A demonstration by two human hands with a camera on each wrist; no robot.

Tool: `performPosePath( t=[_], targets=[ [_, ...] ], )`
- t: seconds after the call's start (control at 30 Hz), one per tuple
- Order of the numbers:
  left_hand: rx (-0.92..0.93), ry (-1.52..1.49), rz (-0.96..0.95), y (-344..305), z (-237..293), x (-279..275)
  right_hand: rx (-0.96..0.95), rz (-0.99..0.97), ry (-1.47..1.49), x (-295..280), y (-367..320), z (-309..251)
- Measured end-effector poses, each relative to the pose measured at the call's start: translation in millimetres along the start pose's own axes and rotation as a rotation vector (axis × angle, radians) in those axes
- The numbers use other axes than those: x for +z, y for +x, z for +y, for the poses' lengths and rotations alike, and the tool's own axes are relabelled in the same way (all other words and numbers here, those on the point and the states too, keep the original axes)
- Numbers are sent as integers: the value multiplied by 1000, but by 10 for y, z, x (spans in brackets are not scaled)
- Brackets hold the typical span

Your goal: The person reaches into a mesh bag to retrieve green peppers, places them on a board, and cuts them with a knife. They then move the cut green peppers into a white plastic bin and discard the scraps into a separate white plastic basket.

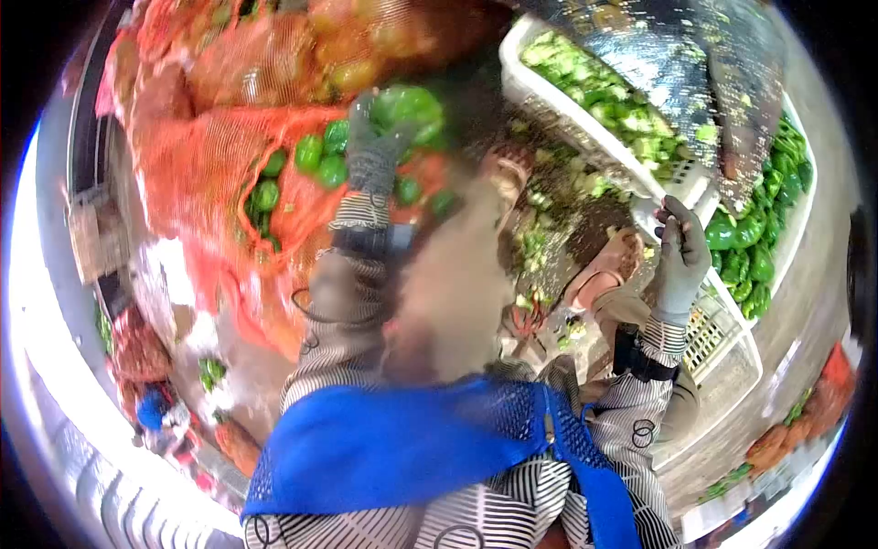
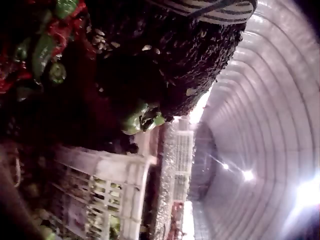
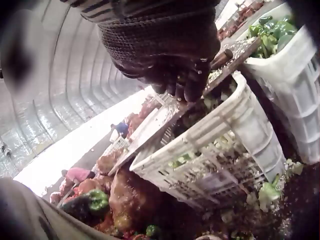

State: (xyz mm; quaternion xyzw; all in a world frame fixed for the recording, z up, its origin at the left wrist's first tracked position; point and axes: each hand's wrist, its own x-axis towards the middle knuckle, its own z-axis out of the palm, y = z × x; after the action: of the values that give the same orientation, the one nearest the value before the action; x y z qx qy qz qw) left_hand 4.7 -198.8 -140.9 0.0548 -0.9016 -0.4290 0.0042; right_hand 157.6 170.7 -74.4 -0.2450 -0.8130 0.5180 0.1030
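My gloved left hand (image 1: 375, 156) is over the red mesh sack at the left and grips a green bell pepper (image 1: 412, 114), blurred in the head view. In the left wrist view the dark, seed-flecked glove (image 2: 185, 60) fills the top, with the pepper's stem end (image 2: 142, 120) at its fingers. More green peppers (image 1: 315, 156) lie in the sack's opening. Beside the white crates at the right is my gloved right hand (image 1: 683, 256), its fingers curled. A short brown handle (image 3: 222, 59) sticks out of that fist in the right wrist view; the rest is hidden.
One white crate (image 3: 260, 120) holds pale green pepper pieces (image 1: 594, 87); another (image 1: 805, 183) holds whole green peppers (image 1: 759, 238). A seed-strewn board (image 3: 155, 122) lies across the first crate's rim. Scraps and seeds (image 1: 549, 210) litter the ground. Full red mesh sacks (image 1: 265, 55) stand at the far left.
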Motion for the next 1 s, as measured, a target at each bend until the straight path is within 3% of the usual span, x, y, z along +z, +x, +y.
performPosePath(
  t=[0.07,0.1,0.13,0.17,0.2,0.23,0.27,0.3,0.33,0.37,0.4,0.43,0.47,0.5,0.53,0.57,0.6,0.67,0.73,0.77,1.0],
  targets=[
    [19,-358,-144,306,870,190,-30,78,7,-178,160,-49],
    [176,-433,-181,538,967,451,-78,111,-21,-234,263,-5],
    [340,-324,-214,744,1256,662,-67,154,65,-245,382,-48],
    [476,-196,-232,847,1562,771,-136,138,-49,-223,535,-287],
    [337,-60,-464,855,2143,809,-228,147,-127,-158,718,-376],
    [356,-256,-725,988,2182,1002,-376,95,-330,-81,934,-560],
    [440,-341,-715,1024,2120,1222,-372,42,-460,51,1095,-712],
    [531,190,-438,1187,1997,1388,-528,-13,-432,186,1345,-616],
    [682,-38,-358,1266,1817,1445,-677,-41,-567,344,1625,-470],
    [835,-265,-260,1354,1578,1423,-676,-53,-654,512,1939,-207],
    [750,-48,-196,1285,1355,1111,-515,-157,-735,528,1892,-421],
    [667,167,-126,1191,1160,745,-536,-127,-999,546,1929,-601],
    [547,220,-69,1065,879,618,-785,-14,-851,580,2073,-393],
    [426,269,-12,866,479,551,-474,-147,-758,582,2052,-658],
    [452,529,-58,628,-13,545,-619,-69,-770,616,2085,-580],
    [476,782,-119,376,-398,530,-629,-112,-706,607,2208,-445],
    [181,603,-426,9,-400,472,-637,-150,-616,609,2238,-378],
    [17,509,-632,-537,-884,665,-651,-186,-530,657,2171,-436],
    [14,585,-661,-842,-1092,829,-580,-148,-886,675,2033,-634],
    [3,612,-662,-928,-1158,924,-924,-48,-791,591,2581,-11],
    [-152,525,-447,-642,-1158,1134,-567,-138,-685,705,2428,-198]
  ],
)
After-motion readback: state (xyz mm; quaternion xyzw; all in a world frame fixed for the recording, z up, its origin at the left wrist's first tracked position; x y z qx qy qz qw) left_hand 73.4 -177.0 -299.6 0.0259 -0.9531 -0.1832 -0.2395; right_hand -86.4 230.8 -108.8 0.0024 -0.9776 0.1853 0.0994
